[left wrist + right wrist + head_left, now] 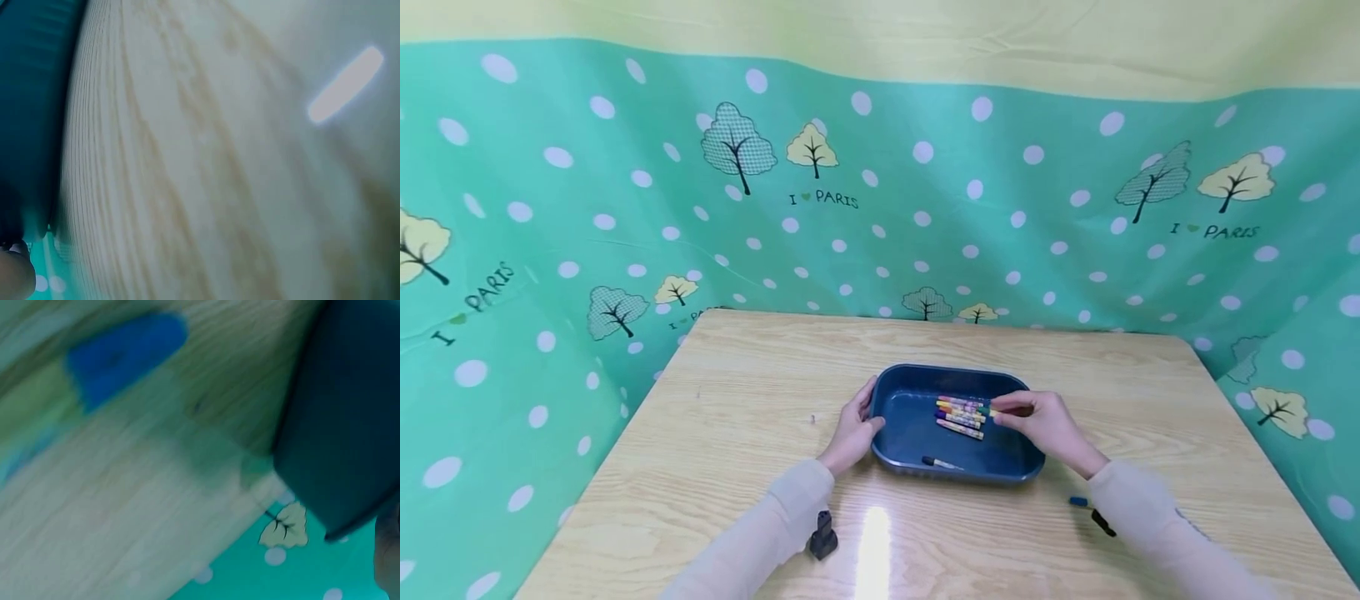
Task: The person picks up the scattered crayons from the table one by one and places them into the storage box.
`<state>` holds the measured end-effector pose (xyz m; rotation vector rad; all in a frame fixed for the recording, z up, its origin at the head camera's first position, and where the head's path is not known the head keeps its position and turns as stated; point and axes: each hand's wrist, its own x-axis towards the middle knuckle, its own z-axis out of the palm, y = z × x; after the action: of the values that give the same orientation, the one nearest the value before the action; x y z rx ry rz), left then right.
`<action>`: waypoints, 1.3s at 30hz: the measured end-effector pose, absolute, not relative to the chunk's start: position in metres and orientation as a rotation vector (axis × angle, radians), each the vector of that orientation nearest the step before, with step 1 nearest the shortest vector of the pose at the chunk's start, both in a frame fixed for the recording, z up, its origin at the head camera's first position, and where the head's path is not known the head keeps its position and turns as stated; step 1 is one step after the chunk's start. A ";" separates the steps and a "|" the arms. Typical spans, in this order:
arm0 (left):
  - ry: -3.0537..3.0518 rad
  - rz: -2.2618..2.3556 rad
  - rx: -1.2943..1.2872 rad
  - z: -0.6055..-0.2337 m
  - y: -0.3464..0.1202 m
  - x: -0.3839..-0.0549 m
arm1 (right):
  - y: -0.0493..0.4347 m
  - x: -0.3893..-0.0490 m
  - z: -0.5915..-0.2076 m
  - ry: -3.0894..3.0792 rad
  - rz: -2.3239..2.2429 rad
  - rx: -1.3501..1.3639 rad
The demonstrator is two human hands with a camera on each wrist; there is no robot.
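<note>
A dark blue tray (910,467) stands on the table, its side wall filling the left edge of the left wrist view. My left hand (853,429) grips its left end, thumb over the rim and fingers along the outside. Inside, several crayons (961,429) in patterned wrappers lie in a rough row, and a black crayon (942,463) lies apart near the front wall. My right hand (1037,421) reaches over the right rim and pinches a green crayon (988,412) beside the row. A blue crayon (128,356) lies on the table outside the tray, below my right forearm.
The wooden table (760,367) runs back to a green dotted cloth (880,250) hanging behind and at the sides. A small black device (823,537) is beside my left sleeve, and another black piece (1102,522) is by my right sleeve.
</note>
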<state>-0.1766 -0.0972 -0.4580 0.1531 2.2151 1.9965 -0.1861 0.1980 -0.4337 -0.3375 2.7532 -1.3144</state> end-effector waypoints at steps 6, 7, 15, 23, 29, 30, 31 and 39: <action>2.211 2.011 0.151 -0.458 -0.097 -0.177 | 0.182 -0.189 -0.441 2.706 -1.369 -0.358; 2.211 2.012 0.153 -0.459 -0.097 -0.177 | 0.180 -0.189 -0.443 2.696 -1.377 -0.359; 2.205 2.015 0.152 -0.462 -0.097 -0.177 | 0.164 -0.193 -0.450 2.606 -1.380 -0.352; 2.217 2.008 0.161 -0.460 -0.098 -0.178 | 0.151 -0.200 -0.458 2.512 -1.384 -0.305; 2.213 2.010 0.158 -0.460 -0.097 -0.179 | 0.150 -0.200 -0.461 2.499 -1.378 -0.292; 2.213 2.010 0.159 -0.460 -0.097 -0.179 | 0.150 -0.200 -0.462 2.502 -1.373 -0.302; 2.213 2.009 0.159 -0.460 -0.097 -0.179 | 0.150 -0.200 -0.462 2.506 -1.372 -0.319; 2.203 2.023 0.170 -0.460 -0.096 -0.177 | 0.152 -0.201 -0.464 2.564 -1.355 -0.367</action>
<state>-0.1774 -0.0964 -0.4602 0.1699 2.2035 2.0227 -0.2010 0.1517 -0.4637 -0.3665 2.5645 -1.3554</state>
